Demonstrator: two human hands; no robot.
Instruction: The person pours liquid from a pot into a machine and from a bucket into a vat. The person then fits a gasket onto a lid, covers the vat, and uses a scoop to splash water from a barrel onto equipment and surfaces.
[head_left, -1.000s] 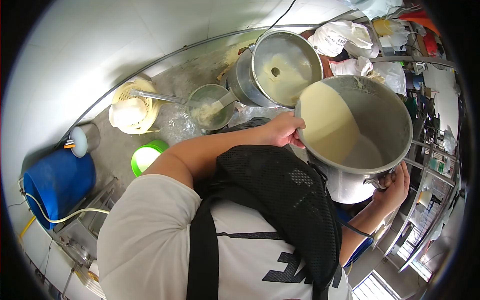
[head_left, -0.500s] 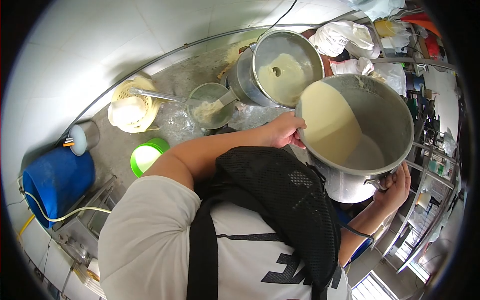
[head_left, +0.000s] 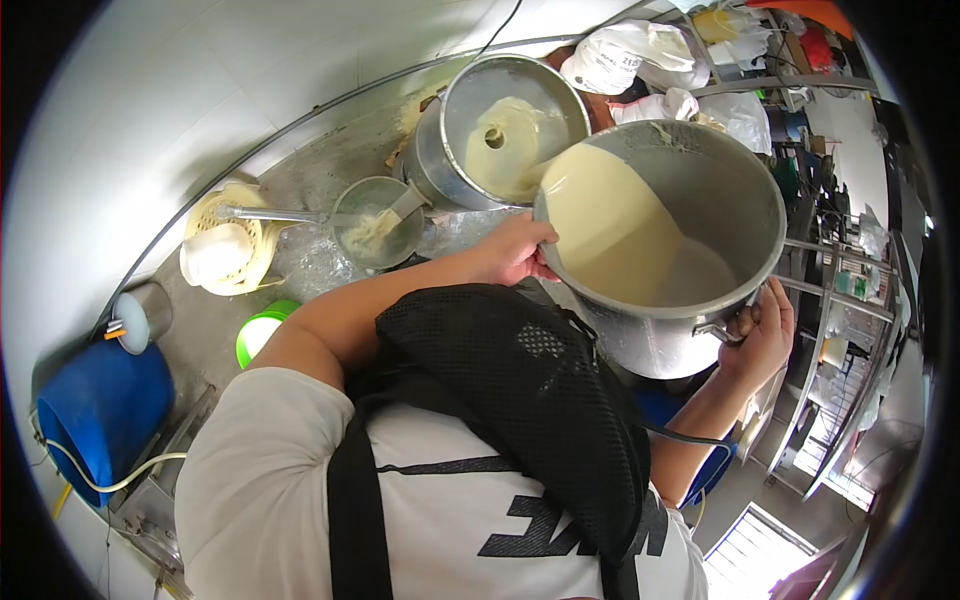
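Note:
A large metal pot (head_left: 740,190) is tilted toward the left, with a pale cream liquid (head_left: 610,225) pooled against its lower side. My left hand (head_left: 520,250) grips the pot's left rim, thumb up near the lip. Low on the right side, my right hand (head_left: 762,335) is closed at the metal handle (head_left: 718,332); its fingers are partly hidden. Beyond the lip stands a round steel drum (head_left: 455,105) with the same pale liquid inside and a dark-centred knob or hole in the middle. Liquid runs over the lip into this drum.
Left of the drum is a bowl (head_left: 400,252) with a pale-coated scraper-like tool. A yellowish strainer (head_left: 265,255), a green container (head_left: 262,325) and a blue barrel (head_left: 110,415) lie farther left. White sacks (head_left: 605,55) stand behind; metal racks (head_left: 840,290) are at right.
The view has shifted, so the surroundings sit further left. The pot stays tilted in both hands, and liquid now shows running from its lip to the drum.

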